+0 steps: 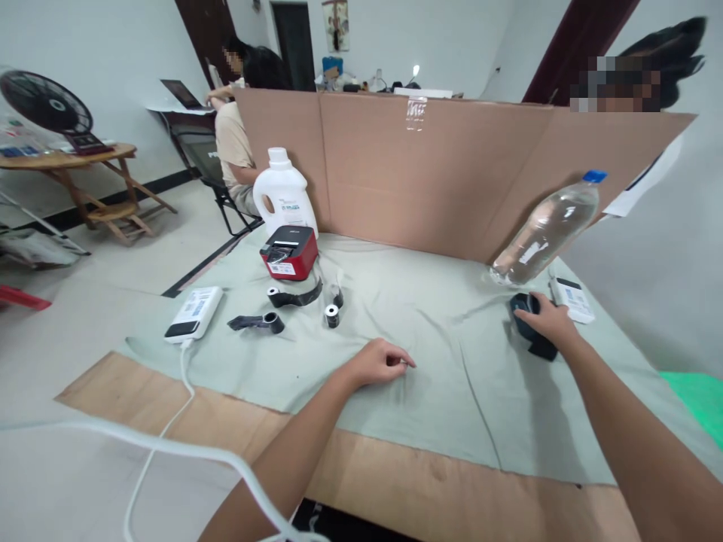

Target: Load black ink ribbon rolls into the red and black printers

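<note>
Black, with a faint blue cast on top, the object (pixel 523 302) has a rounded upper part and a darker, flatter section reaching toward the near right; its exact form is partly hidden. It sits at the right of the counter (pixel 429 452), under the right grip (pixel 547 318), whose thumb and fingers are partly spread and closed over its near right side. A white power bank (pixel 572 299) lies just beyond, and a clear plastic bottle (pixel 547 233) with a blue cap leans behind, its walls glossy.

The left grip (pixel 381 363) rests mid-counter with fingers loosely curled, well apart from the object; whether anything is inside I cannot tell.

Soft, creased pale-green cloth (pixel 395 410) covers most of the bare wood. Left of the left grip lie small rolls (pixel 332 316) with dark, curling strips, near a boxy red-and-black printer (pixel 289 253). Behind it stands a smooth white jug (pixel 282 192), before a flat brown cardboard (pixel 395 173) screen.
</note>
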